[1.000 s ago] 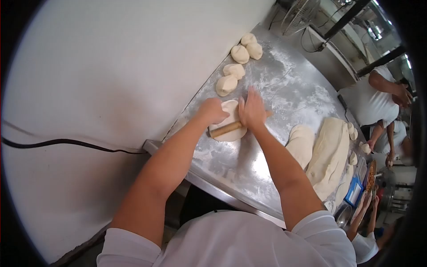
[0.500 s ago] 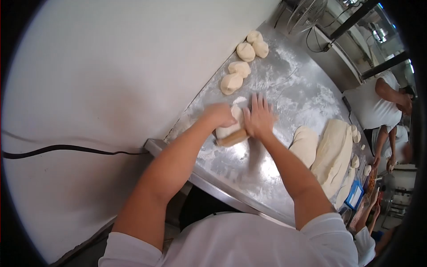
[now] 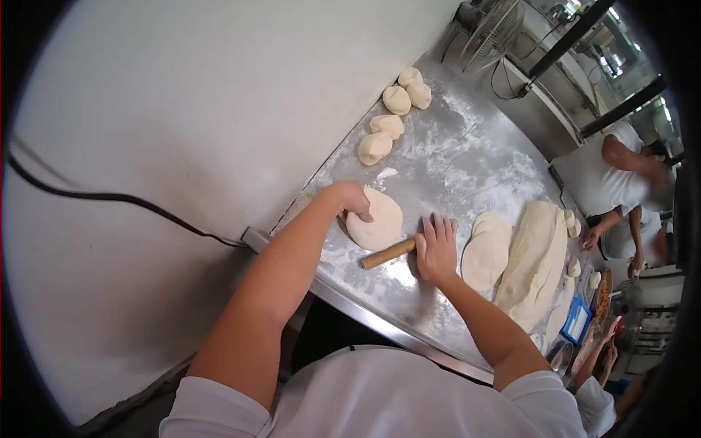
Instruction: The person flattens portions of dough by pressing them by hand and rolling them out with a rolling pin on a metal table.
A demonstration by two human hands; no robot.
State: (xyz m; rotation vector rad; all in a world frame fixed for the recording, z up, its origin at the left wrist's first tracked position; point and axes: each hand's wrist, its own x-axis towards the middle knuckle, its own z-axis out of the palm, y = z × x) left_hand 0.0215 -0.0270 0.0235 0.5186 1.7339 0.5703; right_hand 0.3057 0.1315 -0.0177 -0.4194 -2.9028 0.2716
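A round flat disc of dough (image 3: 377, 221) lies on the floured metal table. My left hand (image 3: 353, 201) pinches its upper left edge between thumb and fingers. Just below the disc is a short wooden rolling pin (image 3: 388, 254), apart from the dough. Its right end disappears under my right hand (image 3: 437, 252), which rests flat with its fingers stretched out and dusted with flour. To the right of that hand lie flattened dough rounds (image 3: 485, 252), overlapping one another.
Several dough balls (image 3: 375, 148) line the wall side of the metal table (image 3: 467, 160). A long dough slab (image 3: 535, 255) and a blue-framed device (image 3: 577, 320) are at the right. A fan (image 3: 494, 33) stands at the far end. Other people in white shirts (image 3: 595, 175) work beyond the table.
The rolling pin has come off the dough toward me, with my right hand moving down along with it. The dough now shows as a full round, its edge still in my left hand.
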